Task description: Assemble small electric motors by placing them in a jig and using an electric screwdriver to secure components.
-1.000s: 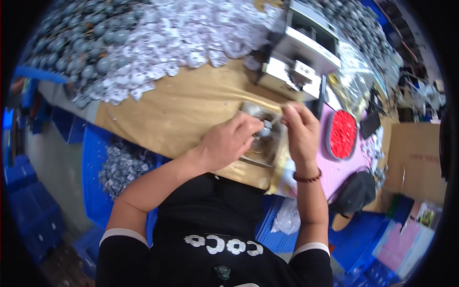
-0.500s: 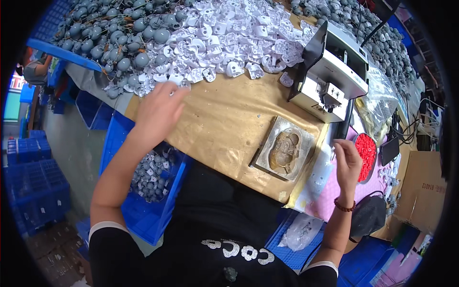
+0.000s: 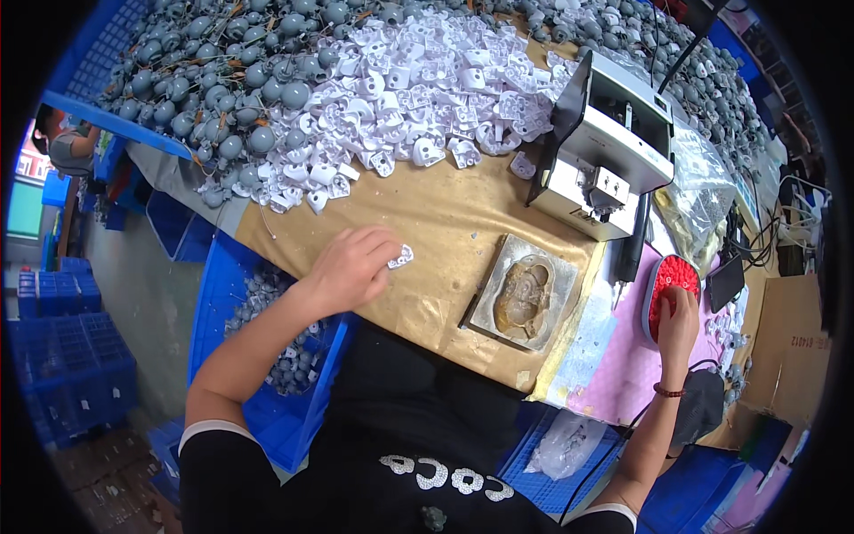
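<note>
My left hand is closed on a small white plastic part, held by the fingertips just above the gold-coloured table covering. My right hand dips into an oval tray of small red pieces, its fingers pinched together among them. What those fingertips hold, if anything, is hidden. Between my hands lies a square metal block with a rounded, brownish moulded hollow.
Beyond my hands spreads a heap of white plastic parts, beside piled grey round parts. A white and black machine stands at the right. A blue bin with grey parts sits below the table's left edge.
My left hand has come back from the edge of the white heap toward me, now with a white part in its fingers. My right hand has moved right, into the red pieces.
</note>
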Motion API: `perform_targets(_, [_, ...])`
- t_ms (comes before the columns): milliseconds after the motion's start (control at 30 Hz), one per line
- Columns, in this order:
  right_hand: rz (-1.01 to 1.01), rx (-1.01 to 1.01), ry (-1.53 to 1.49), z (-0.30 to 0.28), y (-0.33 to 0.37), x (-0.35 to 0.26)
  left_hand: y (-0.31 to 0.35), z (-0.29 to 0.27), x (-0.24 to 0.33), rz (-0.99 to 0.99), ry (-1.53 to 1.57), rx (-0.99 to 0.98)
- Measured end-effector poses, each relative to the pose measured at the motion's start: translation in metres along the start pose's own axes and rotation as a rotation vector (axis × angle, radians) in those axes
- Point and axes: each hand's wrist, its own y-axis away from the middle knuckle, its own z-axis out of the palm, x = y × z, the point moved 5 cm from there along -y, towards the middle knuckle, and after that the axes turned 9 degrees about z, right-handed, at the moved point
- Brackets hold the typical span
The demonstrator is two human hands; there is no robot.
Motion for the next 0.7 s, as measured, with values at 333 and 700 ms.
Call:
perform_targets(333, [0.051, 0.033, -0.009, -0.001, 0.002, 0.004, -0.079, 0.045, 0.077, 0.165, 0.426, 0.101])
perform_targets(700, [-0.007, 0.066, 0.009, 0.005, 0.002, 0.001, -0.134, 0.034, 0.048, 0.234, 0.336, 0.217])
